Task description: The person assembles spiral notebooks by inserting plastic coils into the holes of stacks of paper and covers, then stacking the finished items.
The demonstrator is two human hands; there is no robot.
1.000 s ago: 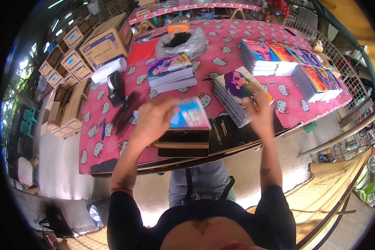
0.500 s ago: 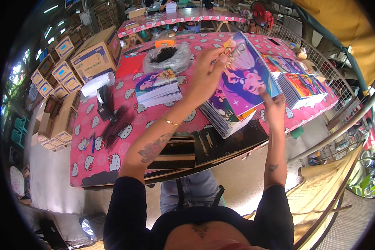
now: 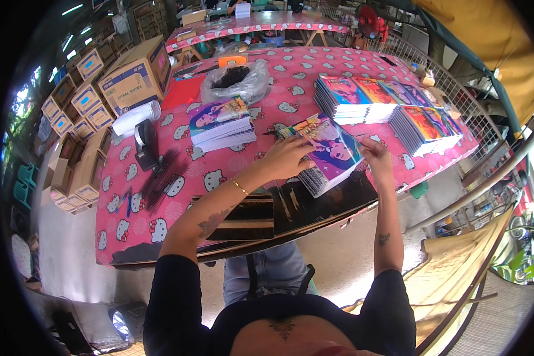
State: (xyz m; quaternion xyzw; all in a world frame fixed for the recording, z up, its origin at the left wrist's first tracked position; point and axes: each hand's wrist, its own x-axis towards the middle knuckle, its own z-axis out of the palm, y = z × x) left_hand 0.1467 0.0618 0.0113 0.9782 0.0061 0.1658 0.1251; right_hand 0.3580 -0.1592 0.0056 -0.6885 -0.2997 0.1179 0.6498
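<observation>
A spiral notebook (image 3: 336, 148) with a colourful cartoon cover lies on top of a stack of spiral notebooks (image 3: 315, 181) at the table's near edge. My left hand (image 3: 286, 158) reaches over the stack from the left, its bent fingers and thumb gripping the top notebook's left side. At the right edge of that notebook, my right hand (image 3: 377, 158) is closed on its corner. Further left lies a pile of unbound printed booklets (image 3: 224, 127) with a similar cover. A clear plastic bag (image 3: 237, 83) behind it holds black coils.
Stacks of finished notebooks (image 3: 347, 101) stand at the back right. On the left are a black tape dispenser (image 3: 146, 145), loose black coils (image 3: 167, 178), a white roll (image 3: 136, 117) and a large cardboard box (image 3: 135, 80). A dark board (image 3: 243, 216) lies at the near edge.
The notebook has come down from the raised, tilted pose in both hands onto the stack. My hands have lowered with it, and the stacks behind are now uncovered.
</observation>
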